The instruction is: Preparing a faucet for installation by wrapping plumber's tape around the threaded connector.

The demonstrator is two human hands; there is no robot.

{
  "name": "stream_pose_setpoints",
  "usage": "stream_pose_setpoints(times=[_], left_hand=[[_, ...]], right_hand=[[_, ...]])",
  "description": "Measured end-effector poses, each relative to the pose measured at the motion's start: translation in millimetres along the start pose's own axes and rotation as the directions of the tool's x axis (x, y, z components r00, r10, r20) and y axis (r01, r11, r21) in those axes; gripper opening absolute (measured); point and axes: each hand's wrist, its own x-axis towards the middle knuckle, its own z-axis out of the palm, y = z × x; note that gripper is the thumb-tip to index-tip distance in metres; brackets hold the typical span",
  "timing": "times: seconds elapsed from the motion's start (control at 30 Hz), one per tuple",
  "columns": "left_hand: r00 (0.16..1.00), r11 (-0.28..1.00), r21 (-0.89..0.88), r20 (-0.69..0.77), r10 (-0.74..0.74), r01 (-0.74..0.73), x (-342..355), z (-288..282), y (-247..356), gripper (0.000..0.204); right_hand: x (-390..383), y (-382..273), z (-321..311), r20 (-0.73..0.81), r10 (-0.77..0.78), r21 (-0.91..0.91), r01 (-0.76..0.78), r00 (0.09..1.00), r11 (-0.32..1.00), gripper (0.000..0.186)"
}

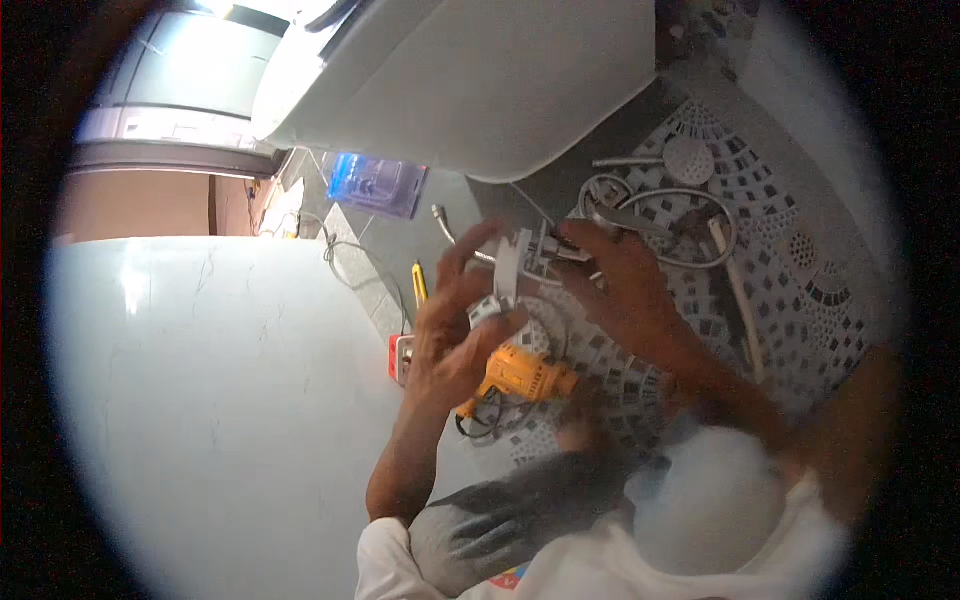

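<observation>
Over the tiled floor my left hand (450, 325) curves its thumb and fingers around a white round piece (508, 268), which looks like a flat disc or ring seen edge-on. Against its right side is a shiny chrome fitting (545, 250). My right hand (620, 280) grips this fitting from the right, fingers bent over it. Motion blurs the fingers, so exact contact points are unclear. Below the hands an orange power drill (525, 373) lies on the floor. Beyond them, a metal hose with a silver end (440, 218) passes behind the left fingers.
A coiled metal shower hose (725, 255) and a pale round shower head (688, 160) lie at right on the mosaic floor (790, 330). A yellow cutter (419, 283), clear plastic packaging (375, 185) and a cable (345, 250) lie farther left. A large white panel (220, 400) fills the left.
</observation>
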Motion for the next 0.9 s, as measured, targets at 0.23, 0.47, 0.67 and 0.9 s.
stream_pose_setpoints(times=[0.23,0.47,0.67,0.9], left_hand=[[0.976,0.986,0.074,0.154,-0.156,0.146,-8,-12,-34,0.037],[0.986,0.990,0.012,-0.101,-0.135,0.137,21,-16,-25,0.044],[0.978,0.999,0.000,-0.205,0.040,-0.041,19,-5,-2,0.037],[0.990,0.990,-0.008,0.011,0.142,-0.142,-23,-11,-13,0.023]], right_hand=[[0,2,-19,-0.101,0.049,0.097,-0.039,0.994,0.995,0.036],[-4,-13,-11,0.119,-0.100,0.003,0.101,0.988,0.995,0.037],[-10,-20,-2,0.224,-0.165,-0.047,0.179,0.961,0.983,0.033],[-4,-20,-10,0.017,-0.033,0.082,0.031,0.999,0.996,0.029]])
